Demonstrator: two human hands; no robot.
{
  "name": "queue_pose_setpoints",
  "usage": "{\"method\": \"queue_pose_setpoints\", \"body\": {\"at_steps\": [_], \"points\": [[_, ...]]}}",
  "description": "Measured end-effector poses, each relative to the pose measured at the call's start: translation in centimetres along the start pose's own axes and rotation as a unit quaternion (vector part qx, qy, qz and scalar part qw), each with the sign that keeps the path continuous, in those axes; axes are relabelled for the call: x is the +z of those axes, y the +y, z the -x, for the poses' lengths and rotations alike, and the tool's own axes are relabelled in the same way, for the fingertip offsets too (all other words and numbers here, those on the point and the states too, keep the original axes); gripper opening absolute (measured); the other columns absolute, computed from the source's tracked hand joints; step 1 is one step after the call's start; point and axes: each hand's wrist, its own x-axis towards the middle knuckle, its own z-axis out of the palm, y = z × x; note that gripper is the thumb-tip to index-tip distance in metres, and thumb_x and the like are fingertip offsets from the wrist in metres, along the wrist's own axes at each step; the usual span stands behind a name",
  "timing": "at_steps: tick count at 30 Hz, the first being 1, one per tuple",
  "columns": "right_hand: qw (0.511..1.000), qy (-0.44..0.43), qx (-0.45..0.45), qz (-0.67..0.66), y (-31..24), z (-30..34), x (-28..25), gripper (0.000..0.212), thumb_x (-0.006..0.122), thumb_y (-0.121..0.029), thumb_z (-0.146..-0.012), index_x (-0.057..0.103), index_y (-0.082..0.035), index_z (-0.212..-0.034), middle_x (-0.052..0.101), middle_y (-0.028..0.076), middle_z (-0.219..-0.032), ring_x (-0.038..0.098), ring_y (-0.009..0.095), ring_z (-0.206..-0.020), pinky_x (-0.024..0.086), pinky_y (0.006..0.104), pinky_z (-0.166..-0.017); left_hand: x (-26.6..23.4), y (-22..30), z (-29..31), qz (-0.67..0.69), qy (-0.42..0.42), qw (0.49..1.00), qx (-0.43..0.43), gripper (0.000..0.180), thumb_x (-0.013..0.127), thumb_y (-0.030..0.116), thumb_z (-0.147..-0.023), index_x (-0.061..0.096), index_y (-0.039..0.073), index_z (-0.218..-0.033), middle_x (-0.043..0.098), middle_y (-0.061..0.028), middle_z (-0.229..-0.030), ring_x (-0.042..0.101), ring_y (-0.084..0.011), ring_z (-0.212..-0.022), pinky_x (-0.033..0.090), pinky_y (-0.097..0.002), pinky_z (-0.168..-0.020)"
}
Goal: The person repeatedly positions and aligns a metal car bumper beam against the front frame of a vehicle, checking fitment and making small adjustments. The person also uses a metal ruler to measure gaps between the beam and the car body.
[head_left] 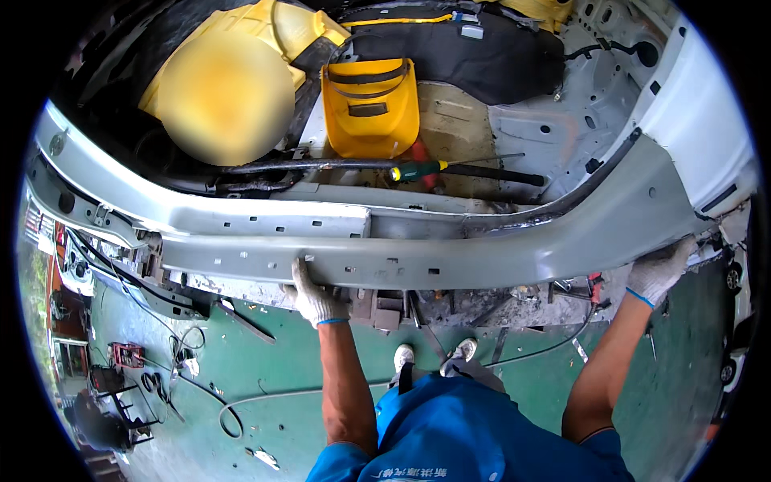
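Note:
A long grey car sill panel [482, 261] stretches across in front of me, along the side of the stripped car body. My left hand [317, 299], in a white glove with a blue cuff, grips its lower edge left of centre. The thumb lies on the panel's slotted face, and the other fingers are partly hidden. Farther right, my right hand [662, 271], gloved alike, is closed around the lower edge near the panel's right end; its fingertips are mostly hidden. Behind the panel lies a green and yellow screwdriver [419, 169].
A yellow welding mask [373, 120] rests inside the body near a black bar [498, 174]. Below the panel runs a cluttered ledge [514, 309], with a red-handled tool [594, 287] on it. A hose [297, 392] crosses the green floor; a red box [127, 354] stands left.

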Motion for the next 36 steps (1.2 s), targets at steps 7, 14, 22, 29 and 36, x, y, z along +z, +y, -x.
{"method": "queue_pose_setpoints", "body": {"at_steps": [7,14,22,29,36], "points": [[1.0,0.014,-0.001,0.009,0.0,-0.3,-0.2,0.07,0.057,-0.05,-0.105,0.042,-0.005,-0.157,0.049,0.013,-0.157,0.045,0.031,-0.143,0.03,0.0484,-0.123,2.6,-0.7,-2.3,0.014,-0.03,0.999,0.002,0.093,0.079,0.022,-0.093,0.021,0.01,-0.166,0.057,-0.0176,-0.145,0.062,-0.0313,-0.122,0.055,-0.0521,-0.1],[1.0,0.016,0.008,0.003,0.0,-0.2,0.3,0.073,0.058,-0.052,-0.104,0.04,-0.007,-0.159,0.046,0.014,-0.159,0.043,0.033,-0.143,0.03,0.0502,-0.123,3.3,-3.1,-5.7,0.034,-0.03,0.997,0.06,0.094,0.079,0.028,-0.094,0.021,0.007,-0.165,0.057,-0.0204,-0.143,0.065,-0.0339,-0.117,0.058,-0.0488,-0.098],[0.999,0.011,-0.017,0.024,-0.1,0.3,1.0,0.065,0.054,-0.048,-0.106,0.043,-0.009,-0.157,0.047,0.013,-0.158,0.044,0.031,-0.144,0.032,0.0495,-0.122,3.5,-2.1,-4.4,0.036,-0.019,0.997,0.061,0.106,0.084,0.025,-0.09,0.016,0.001,-0.167,0.055,-0.02,-0.149,0.063,-0.0311,-0.12,0.054,-0.0455,-0.101],[0.999,0.03,0.044,-0.001,-0.8,-0.2,1.0,0.066,0.054,-0.05,-0.106,0.046,-0.008,-0.156,0.047,0.013,-0.158,0.045,0.032,-0.143,0.034,0.0498,-0.121,-1.5,-1.4,-1.8,0.048,0.004,0.998,0.035,0.097,0.081,0.023,-0.09,0.023,0.01,-0.166,0.059,-0.0182,-0.142,0.064,-0.0335,-0.117,0.057,-0.0515,-0.095],[0.999,0.03,0.022,0.034,-1.4,2.3,3.7,0.061,0.047,-0.049,-0.108,0.052,-0.006,-0.151,0.053,0.014,-0.152,0.051,0.032,-0.138,0.039,0.0488,-0.117,-3.4,-0.7,1.7,0.014,0.021,0.999,0.031,0.077,0.075,0.032,-0.094,0.039,0.009,-0.158,0.056,-0.0163,-0.144,0.059,-0.0315,-0.124,0.054,-0.0512,-0.098]]}}
